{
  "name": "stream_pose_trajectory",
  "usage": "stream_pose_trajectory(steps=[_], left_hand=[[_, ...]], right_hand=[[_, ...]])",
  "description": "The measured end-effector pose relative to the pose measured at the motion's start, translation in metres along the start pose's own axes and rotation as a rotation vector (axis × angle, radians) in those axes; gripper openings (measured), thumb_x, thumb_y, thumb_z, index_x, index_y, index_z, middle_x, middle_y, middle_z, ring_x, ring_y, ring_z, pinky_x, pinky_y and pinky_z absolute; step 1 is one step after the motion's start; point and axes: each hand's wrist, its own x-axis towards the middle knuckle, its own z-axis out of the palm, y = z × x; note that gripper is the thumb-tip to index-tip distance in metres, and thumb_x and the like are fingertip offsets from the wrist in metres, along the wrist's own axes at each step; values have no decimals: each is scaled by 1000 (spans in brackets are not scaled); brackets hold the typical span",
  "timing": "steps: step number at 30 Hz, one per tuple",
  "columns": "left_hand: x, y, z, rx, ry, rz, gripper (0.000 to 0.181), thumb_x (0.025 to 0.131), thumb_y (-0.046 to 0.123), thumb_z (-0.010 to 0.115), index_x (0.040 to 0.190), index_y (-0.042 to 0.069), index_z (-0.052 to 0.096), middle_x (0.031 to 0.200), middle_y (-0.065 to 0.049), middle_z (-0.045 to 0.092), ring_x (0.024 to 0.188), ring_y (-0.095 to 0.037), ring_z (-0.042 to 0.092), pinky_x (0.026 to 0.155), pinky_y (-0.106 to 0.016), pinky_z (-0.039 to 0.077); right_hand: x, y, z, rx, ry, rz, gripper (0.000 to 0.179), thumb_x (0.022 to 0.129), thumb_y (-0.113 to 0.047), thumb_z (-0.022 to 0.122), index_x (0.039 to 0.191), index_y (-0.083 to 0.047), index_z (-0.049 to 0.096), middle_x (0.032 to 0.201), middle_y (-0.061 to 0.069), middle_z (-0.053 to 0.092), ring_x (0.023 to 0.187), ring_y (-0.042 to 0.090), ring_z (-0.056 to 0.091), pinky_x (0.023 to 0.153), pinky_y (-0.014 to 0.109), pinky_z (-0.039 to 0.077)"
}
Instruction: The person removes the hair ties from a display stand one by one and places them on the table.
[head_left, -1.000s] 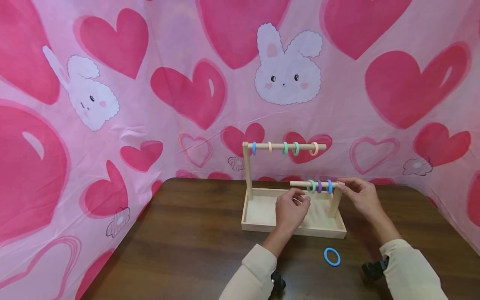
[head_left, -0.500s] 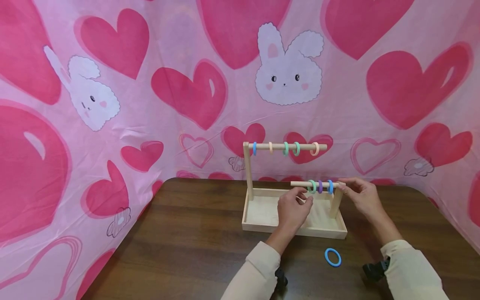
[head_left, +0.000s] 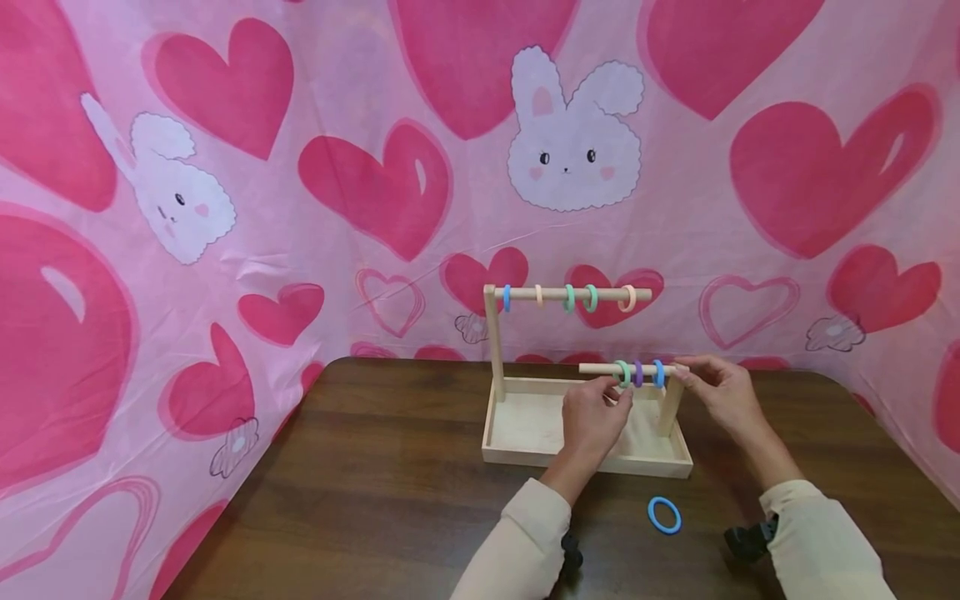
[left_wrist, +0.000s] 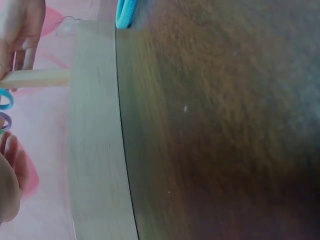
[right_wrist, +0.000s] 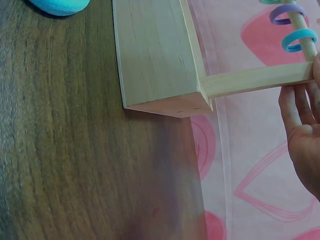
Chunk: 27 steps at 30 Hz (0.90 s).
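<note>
A wooden rack with a tray base [head_left: 525, 457] carries two bars. On the lower bar [head_left: 596, 368] hang a green ring [head_left: 627, 373], a purple ring [head_left: 639, 373] and a blue ring [head_left: 658, 373]. My left hand [head_left: 592, 421] pinches the green ring from below, fingertips close under the bar. With thumb and fingers, my right hand [head_left: 723, 396] grips the top of the short post [head_left: 671, 407], where the bar joins it. That grip also shows in the right wrist view, at the post [right_wrist: 260, 80]. The left wrist view catches only part of my left hand [left_wrist: 10, 175].
Several blue, peach and green rings hang along the upper bar [head_left: 611, 294], held by a tall post [head_left: 495, 346] at the left. A loose blue ring [head_left: 664, 516] lies on the brown table [head_left: 375, 500] before the tray. A pink heart-patterned cloth [head_left: 465, 208] stands behind.
My left hand has moved a little right, its thumb and fingertips drawing together at the green ring. My right hand stays on the post top, and the rings keep their places.
</note>
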Motion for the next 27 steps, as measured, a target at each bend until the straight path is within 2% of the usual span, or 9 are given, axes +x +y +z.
stream_pose_trajectory(steps=[6,12,17,27], left_hand=[[2,2,1,26,-23,5,18,90,28,78,103,16,81,76,4,78,68,-2,65,63,-10,40],[4,1,2,61,15,80,11,90,22,77,96,14,82,73,5,76,66,-2,63,62,-7,40],[3,0,1,56,24,125,9,91,21,77,95,14,82,73,4,75,64,1,59,62,-5,38],[4,-4,-1,110,46,166,10,92,19,75,99,15,81,86,4,80,78,-7,73,69,-13,51]], right_hand=[[0,0,1,2,1,-9,27,96,-9,69,114,10,68,92,-42,63,85,-18,60,74,4,49],[1,0,1,8,-1,-14,24,96,-8,69,113,8,69,92,-41,64,85,-18,60,73,4,49],[1,-1,0,3,-5,-15,25,96,-9,69,114,9,68,93,-42,63,85,-18,59,74,4,49],[2,-2,1,27,-1,-24,28,95,-3,68,115,16,64,92,-41,64,86,-18,60,74,4,49]])
